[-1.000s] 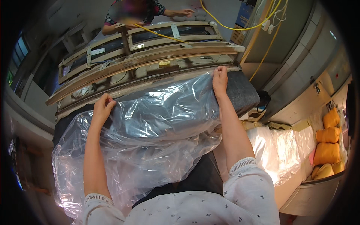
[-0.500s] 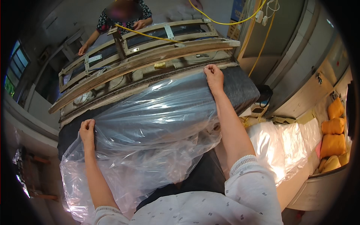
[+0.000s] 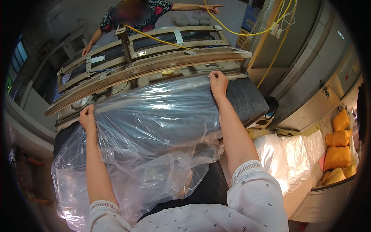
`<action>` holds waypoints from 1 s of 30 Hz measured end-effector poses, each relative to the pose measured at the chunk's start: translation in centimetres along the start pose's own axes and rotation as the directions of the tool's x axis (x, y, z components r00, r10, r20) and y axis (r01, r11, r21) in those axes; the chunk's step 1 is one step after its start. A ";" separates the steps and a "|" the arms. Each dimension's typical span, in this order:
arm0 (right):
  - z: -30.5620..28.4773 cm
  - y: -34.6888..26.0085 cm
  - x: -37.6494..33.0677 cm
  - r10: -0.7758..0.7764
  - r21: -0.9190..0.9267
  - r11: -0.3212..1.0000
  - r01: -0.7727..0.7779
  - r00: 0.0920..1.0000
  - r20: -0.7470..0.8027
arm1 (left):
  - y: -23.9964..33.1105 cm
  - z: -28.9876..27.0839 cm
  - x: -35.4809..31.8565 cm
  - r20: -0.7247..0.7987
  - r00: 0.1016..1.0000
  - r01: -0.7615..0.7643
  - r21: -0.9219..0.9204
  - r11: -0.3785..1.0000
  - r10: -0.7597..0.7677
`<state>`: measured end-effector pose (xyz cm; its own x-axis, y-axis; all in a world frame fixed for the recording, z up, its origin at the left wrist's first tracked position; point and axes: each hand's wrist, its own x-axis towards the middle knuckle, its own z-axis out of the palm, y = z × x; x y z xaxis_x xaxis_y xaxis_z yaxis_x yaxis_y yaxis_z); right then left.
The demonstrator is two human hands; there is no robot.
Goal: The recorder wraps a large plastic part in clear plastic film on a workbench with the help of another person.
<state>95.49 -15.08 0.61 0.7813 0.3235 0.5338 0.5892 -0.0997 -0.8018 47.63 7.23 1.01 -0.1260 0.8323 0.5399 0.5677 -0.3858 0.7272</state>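
A clear plastic sheet (image 3: 154, 112) stretches between my two hands over a padded dark surface (image 3: 241, 96). My left hand (image 3: 88, 118) pinches the sheet's far edge on the left. With fingers closed, my right hand (image 3: 218, 84) grips the same edge on the right, close to the near side of a machine with a wooden bar. The sheet's loose part hangs down in crumpled folds toward my body and covers part of my dark trousers. Beyond my hands, a long curved wooden bar (image 3: 154, 69) runs across the machine.
Behind the bar is a wooden frame with metal plates (image 3: 178, 36). A person (image 3: 154, 15) stands at the far side, one arm stretched out to the right. Yellow cables (image 3: 247, 34) hang at the upper right. Orange bundles (image 3: 338, 154) and shiny plastic-wrapped material (image 3: 290, 154) lie at right.
My left hand has moved away from me with the sheet's edge, closer to the wooden bar. The right hand stays near its place. The person opposite has stretched an arm out to the right.
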 end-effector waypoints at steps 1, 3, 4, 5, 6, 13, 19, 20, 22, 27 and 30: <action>0.1 0.1 0.2 -0.011 -0.001 1.000 0.011 1.000 -0.014 | 0.3 0.1 0.0 0.000 1.000 0.003 -0.007 1.000 -0.003; 0.3 -0.1 0.3 -0.016 -0.004 1.000 0.016 1.000 -0.021 | 0.7 0.2 0.3 -0.007 1.000 -0.003 -0.002 1.000 0.003; 0.3 -0.2 0.4 -0.027 -0.040 0.999 0.027 0.999 -0.016 | 0.8 0.3 0.4 -0.005 1.000 0.001 -0.003 1.000 -0.001; 0.3 -0.4 0.3 -0.038 -0.075 0.996 0.037 0.999 -0.012 | 0.8 0.4 0.6 -0.005 1.000 -0.010 0.024 1.000 0.010; 0.3 -0.6 0.2 -0.039 -0.078 0.996 0.038 0.999 -0.011 | 0.8 0.4 0.7 -0.005 1.000 -0.021 0.050 0.999 0.021; 0.2 -0.7 0.0 -0.080 -0.224 0.973 0.054 0.991 -0.108 | 0.0 0.8 0.7 -0.061 0.998 0.043 0.218 0.975 -0.030; 0.5 -0.8 0.4 -0.047 -0.191 0.981 0.024 0.992 -0.119 | -3.4 -0.7 2.0 0.190 0.964 0.219 -0.177 0.960 -0.185; 0.5 -0.8 0.6 -0.046 -0.182 0.983 0.019 0.988 -0.145 | -3.3 -0.8 1.9 0.192 0.963 0.223 -0.177 0.959 -0.188; 0.3 -0.7 0.7 -0.042 -0.190 0.982 0.012 0.986 -0.159 | -2.7 -1.0 1.7 0.178 0.958 0.265 -0.262 0.928 -0.223; 0.9 -0.8 0.8 0.019 -0.138 0.989 -0.048 0.979 -0.205 | -2.3 -2.1 0.9 0.023 0.985 -0.174 0.138 0.975 0.173; 0.2 -0.8 0.2 -0.020 -0.376 0.926 -0.026 0.993 -0.118 | 0.0 -1.9 -1.5 0.200 0.901 -0.430 0.313 0.847 0.384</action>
<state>95.13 -14.71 1.35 0.7884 0.2123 0.5774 0.6027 -0.4545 -0.6559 46.26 5.23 1.00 0.2675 0.6819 0.6808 0.7897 -0.5600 0.2506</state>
